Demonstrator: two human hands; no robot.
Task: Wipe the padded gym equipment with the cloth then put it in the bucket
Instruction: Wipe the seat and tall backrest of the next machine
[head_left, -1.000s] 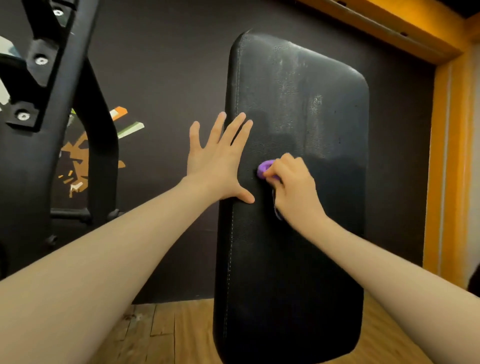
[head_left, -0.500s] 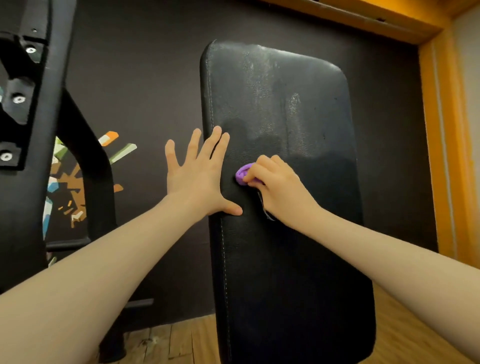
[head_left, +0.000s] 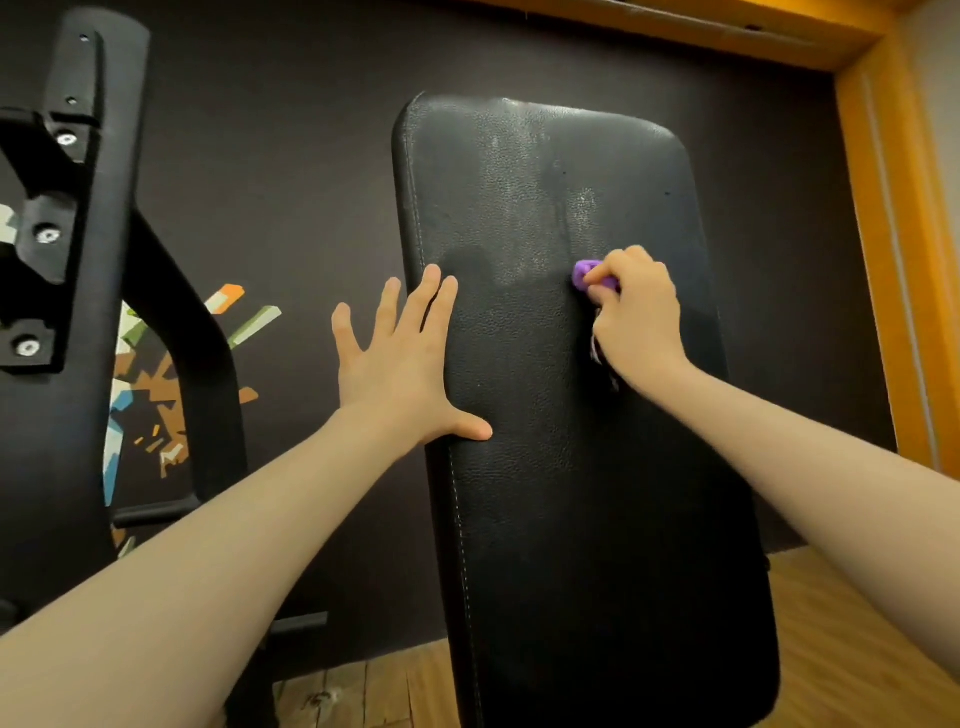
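Observation:
A tall black padded backrest (head_left: 545, 467) stands upright in the middle, with pale dusty smears on its upper half. My left hand (head_left: 400, 364) lies flat with fingers spread on the pad's left edge, thumb on the front face. My right hand (head_left: 636, 317) grips a bunched purple cloth (head_left: 589, 274) and presses it against the pad's right side, at mid height. Most of the cloth is hidden inside my fist; a frayed bit hangs under the wrist. No bucket is in view.
A black metal machine frame (head_left: 78, 260) with bolts stands at the left. Behind is a dark wall (head_left: 291, 156) with a colourful graphic. An orange door frame (head_left: 893, 260) runs along the right and top. Wooden floor (head_left: 857, 649) shows below.
My right hand has slid the cloth rightward and slightly upward across the pad, away from my left hand. The left hand stays on the pad's left edge. The view has tilted.

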